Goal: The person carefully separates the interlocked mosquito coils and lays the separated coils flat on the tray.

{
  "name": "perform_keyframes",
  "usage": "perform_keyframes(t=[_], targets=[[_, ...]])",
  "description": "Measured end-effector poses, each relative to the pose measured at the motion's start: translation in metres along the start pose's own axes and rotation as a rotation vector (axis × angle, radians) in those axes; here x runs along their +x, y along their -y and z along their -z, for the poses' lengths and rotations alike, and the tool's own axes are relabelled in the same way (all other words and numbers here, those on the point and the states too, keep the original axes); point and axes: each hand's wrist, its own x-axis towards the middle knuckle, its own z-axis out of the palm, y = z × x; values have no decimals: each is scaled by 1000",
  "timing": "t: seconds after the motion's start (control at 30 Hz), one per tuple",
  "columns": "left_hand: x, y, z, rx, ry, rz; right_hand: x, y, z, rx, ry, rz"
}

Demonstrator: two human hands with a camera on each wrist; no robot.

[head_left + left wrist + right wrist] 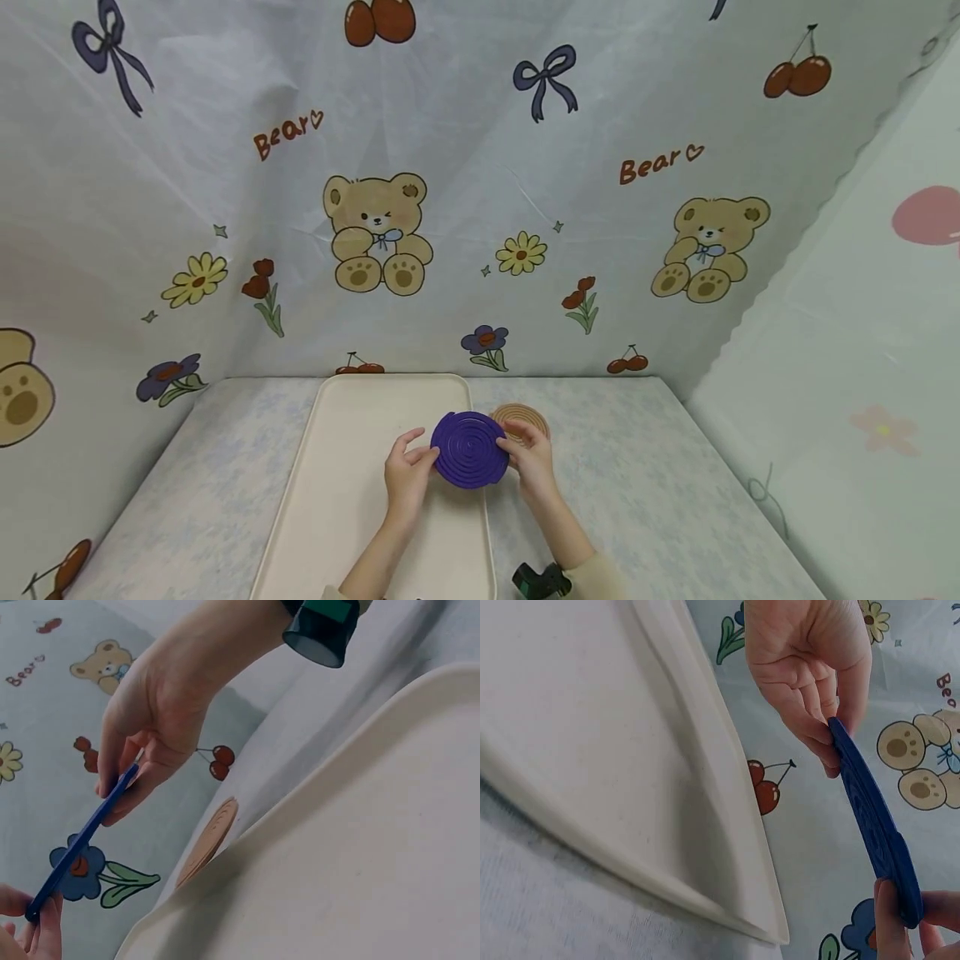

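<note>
- You hold the purple disc (470,450) up in front of you, its face of spiral rings toward the head view; both wrist views show it nearly edge-on, looking bluer there.
- Your left hand (408,477) pinches the disc's left edge between thumb and fingers, while its index finger sticks up away from the rim in the head view.
- Your right hand (534,460) pinches the opposite edge, thumb on the near face and fingers behind.
- Seen from your head, the disc hangs over the right rim of the cream tray (360,450), partly above the tray and partly above the table (637,475).
- The tan disc (513,411), also ringed, lies on the table just beside the tray's right side; whether it touches the rim, you cannot tell.
- Your right hand and the purple disc cover part of that tan disc in the head view, and the raised tray rim cuts across its lower edge in the left wrist view.
- The tray is long and shallow, reaching nearly to the back cloth (450,142), which is printed with bears, bows, cherries and flowers.
- A black wrist camera (542,581) sits at your right wrist, near the sleeve (597,581).
- A thin cord (767,497) hangs by the side cloth (840,350), well apart from your hands.
</note>
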Motion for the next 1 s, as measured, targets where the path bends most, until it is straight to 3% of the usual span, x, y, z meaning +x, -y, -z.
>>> perform_keyframes(t=[0.3, 0.6, 0.7, 1.0], targets=[[23, -20, 31, -71, -41, 32, 6, 3, -31, 16, 92, -10], [39, -33, 55, -93, -4, 61, 8, 9, -57, 34, 103, -11], [42, -36, 59, -98, 0, 55, 8, 12, -65, 15, 90, -14], [50, -45, 67, -102, -66, -14, 15, 15, -85, 21, 70, -39]])
